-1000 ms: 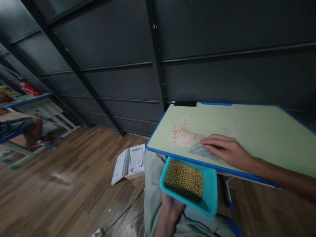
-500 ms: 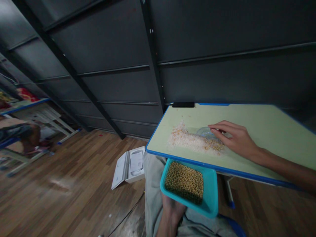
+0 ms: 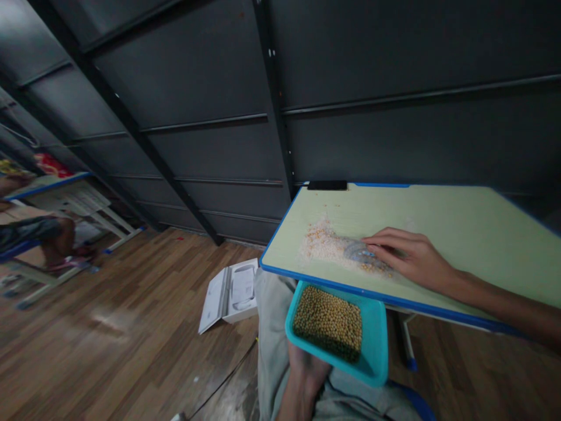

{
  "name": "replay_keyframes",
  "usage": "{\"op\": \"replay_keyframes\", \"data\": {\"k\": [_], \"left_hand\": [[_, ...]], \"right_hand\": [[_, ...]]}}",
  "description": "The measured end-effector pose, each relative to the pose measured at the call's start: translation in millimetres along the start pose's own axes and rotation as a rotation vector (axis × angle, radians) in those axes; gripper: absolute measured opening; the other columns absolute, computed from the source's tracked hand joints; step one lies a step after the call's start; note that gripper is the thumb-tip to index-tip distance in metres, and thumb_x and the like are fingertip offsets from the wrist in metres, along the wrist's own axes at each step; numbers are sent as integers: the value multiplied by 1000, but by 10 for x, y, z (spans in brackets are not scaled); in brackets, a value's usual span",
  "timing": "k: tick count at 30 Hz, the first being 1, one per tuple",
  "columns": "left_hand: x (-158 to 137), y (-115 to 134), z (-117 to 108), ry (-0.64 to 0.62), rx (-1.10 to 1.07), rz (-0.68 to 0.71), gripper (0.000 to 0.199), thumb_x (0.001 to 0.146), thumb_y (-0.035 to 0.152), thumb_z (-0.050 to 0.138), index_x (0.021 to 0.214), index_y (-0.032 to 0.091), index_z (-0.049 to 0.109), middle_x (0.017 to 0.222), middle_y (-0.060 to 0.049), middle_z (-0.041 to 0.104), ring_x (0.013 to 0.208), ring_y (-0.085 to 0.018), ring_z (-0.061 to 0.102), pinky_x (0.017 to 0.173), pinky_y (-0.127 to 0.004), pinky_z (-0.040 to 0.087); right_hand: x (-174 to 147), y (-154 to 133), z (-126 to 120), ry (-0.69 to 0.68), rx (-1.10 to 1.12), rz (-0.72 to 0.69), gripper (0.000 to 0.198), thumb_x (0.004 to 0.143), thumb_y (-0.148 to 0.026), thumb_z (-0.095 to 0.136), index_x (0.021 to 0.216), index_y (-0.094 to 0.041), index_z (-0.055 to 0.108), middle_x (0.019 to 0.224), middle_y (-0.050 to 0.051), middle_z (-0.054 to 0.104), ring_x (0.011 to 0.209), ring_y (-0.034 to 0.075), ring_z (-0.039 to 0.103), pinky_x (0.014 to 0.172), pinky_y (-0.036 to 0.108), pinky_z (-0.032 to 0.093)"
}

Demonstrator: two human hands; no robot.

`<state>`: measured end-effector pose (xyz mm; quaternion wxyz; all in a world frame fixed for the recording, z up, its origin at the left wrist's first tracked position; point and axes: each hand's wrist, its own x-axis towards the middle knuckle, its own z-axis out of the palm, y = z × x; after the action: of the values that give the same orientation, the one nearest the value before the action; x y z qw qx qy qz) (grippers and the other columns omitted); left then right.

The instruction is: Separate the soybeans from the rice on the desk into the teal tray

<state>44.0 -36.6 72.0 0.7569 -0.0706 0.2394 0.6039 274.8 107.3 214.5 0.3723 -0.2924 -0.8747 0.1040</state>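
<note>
My left hand supports a turquoise plastic tray from below, its fingers mostly hidden under it. Round tan beans, like soybeans, fill much of the tray, which sits just below the table's front edge. Over the table, my right hand pinches a clear, round-edged plastic piece, perhaps a lid or shallow dish. That piece is tilted against a spread of white rice-like grains mixed with yellow-tan beans.
The pale green table has a blue rim. A black phone-like slab lies at its far left corner, before a dark panelled wall. An open white box and a cable are on the wooden floor. Another person's leg shows far left.
My right hand has moved slightly left and toward me, bringing the clear plastic piece down over the grains. My left hand and the tray have stayed almost still.
</note>
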Motion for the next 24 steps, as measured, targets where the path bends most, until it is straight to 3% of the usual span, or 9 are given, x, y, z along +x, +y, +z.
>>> {"op": "replay_keyframes", "data": {"k": [13, 20, 24], "left_hand": [[7, 2, 38, -24, 22, 17, 34, 87, 32, 66, 118, 24, 77, 124, -12, 76, 124, -41, 64, 106, -59, 48], [26, 12, 95, -2, 8, 18, 33, 88, 28, 63, 118, 25, 77, 127, -11, 75, 125, -40, 64, 106, -59, 49], [14, 13, 95, 7, 0, 16, 35, 90, 30, 61, 121, 27, 76, 126, -10, 75, 124, -40, 65, 105, -58, 49]], "right_hand": [[1, -155, 4, -7, 108, -77, 22, 99, -22, 63, 116, -25, 77, 105, 6, 78, 93, 19, 73, 80, 33, 60], [6, -192, 42, -88, 145, -191, 22, 98, -22, 64, 114, -25, 79, 102, 6, 80, 91, 18, 76, 81, 32, 62], [0, -161, 37, -100, 115, -187, 24, 99, -22, 63, 118, -26, 78, 106, 5, 79, 96, 19, 75, 85, 33, 62]]}}
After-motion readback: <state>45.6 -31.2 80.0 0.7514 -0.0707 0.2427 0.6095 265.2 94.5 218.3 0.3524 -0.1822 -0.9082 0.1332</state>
